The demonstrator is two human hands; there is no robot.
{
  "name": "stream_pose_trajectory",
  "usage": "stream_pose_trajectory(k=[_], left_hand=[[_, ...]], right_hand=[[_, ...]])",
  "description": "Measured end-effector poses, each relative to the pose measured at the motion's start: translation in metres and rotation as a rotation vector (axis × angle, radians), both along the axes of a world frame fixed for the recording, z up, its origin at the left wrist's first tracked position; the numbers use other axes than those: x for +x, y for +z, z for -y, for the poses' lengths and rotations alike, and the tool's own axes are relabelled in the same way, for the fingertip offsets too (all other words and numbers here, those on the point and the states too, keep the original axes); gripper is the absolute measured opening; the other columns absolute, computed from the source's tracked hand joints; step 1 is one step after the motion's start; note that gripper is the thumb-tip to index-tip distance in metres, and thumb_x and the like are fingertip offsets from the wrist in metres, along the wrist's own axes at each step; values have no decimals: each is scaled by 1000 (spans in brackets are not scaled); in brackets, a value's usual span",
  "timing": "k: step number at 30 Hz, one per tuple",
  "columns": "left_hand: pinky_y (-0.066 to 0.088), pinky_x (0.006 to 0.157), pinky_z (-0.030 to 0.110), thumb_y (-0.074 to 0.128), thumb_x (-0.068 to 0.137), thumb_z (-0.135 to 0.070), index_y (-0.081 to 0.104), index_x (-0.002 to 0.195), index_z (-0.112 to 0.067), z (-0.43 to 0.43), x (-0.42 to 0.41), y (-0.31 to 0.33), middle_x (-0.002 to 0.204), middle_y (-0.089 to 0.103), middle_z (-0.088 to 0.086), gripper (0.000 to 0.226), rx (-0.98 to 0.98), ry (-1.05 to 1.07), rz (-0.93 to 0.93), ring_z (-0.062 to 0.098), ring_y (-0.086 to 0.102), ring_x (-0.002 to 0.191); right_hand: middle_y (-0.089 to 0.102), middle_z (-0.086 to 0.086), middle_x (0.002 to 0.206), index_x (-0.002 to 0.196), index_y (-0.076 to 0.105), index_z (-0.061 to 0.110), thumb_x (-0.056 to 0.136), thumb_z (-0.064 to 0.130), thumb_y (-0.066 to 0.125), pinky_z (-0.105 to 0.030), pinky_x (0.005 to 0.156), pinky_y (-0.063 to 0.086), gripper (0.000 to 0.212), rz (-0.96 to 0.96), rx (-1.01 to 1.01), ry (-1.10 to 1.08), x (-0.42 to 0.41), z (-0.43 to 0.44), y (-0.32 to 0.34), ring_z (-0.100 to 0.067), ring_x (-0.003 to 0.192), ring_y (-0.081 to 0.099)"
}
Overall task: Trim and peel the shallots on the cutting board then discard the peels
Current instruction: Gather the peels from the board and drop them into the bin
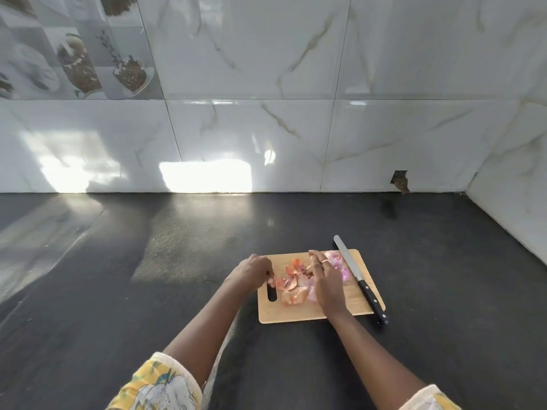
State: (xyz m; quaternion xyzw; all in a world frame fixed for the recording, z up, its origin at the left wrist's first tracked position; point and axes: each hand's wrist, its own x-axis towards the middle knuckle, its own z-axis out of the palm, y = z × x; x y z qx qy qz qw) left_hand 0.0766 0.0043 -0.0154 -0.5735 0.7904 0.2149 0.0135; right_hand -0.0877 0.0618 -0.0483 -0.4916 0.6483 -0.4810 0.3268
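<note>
A: Head view, starting nearest: what do you see?

B: Two bare forearms reaching forward over a dark worktop, each with a yellow-patterned sleeve at the bottom edge of the frame. They lead to a wooden cutting board that lies near the worktop's right half, well short of the back wall.

A: And the hands?

B: The left hand sits at the board's left edge, just above the handle slot, fingers curled down and pinched at a piece of peel; how firmly it grips I cannot tell. The right hand lies palm down over the board's middle, fingers spread and loose, not closed on anything visible. It wears rings.

A: Where are the shallots?

B: The peels, orange-pink and papery, lie scattered on the board between the two hands. The peeled shallots, pale purple, sit toward the board's far right corner, partly hidden under the right fingers.

A: Any tool?

B: A knife lies untouched along the board's right edge, black handle overhanging the near right corner, blade tip pointing past the far edge.

A: Beyond that?

B: Bare worktop, then a glossy marble-patterned tiled wall with bright reflections.
</note>
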Motion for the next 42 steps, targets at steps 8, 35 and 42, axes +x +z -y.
stream_pose_trajectory(k=[8,35,42], left_hand=[[50,64,13,54,88,1,66,93,-11,-1,-20,-6,75,63,-1,18,100,60,-484,6,60,63],[9,119,44,69,67,-56,30,138,-18,-30,-26,-44,144,27,0,90,-273,-385,-417,17,22,139],[7,112,21,47,91,-46,26,143,-17,-14,-20,-41,150,22,1,63,-173,-224,-484,16,16,141]], right_hand=[[65,-4,116,116,63,4,99,8,38,-1,77,35,31,-42,-24,-115,-14,-6,-3,-12,109,56],[56,4,125,131,52,6,98,10,46,6,83,32,34,-11,-14,63,-19,-3,4,-2,115,47],[67,-2,92,93,74,4,82,4,69,1,71,35,12,-455,-62,301,-34,-17,12,12,77,54]])
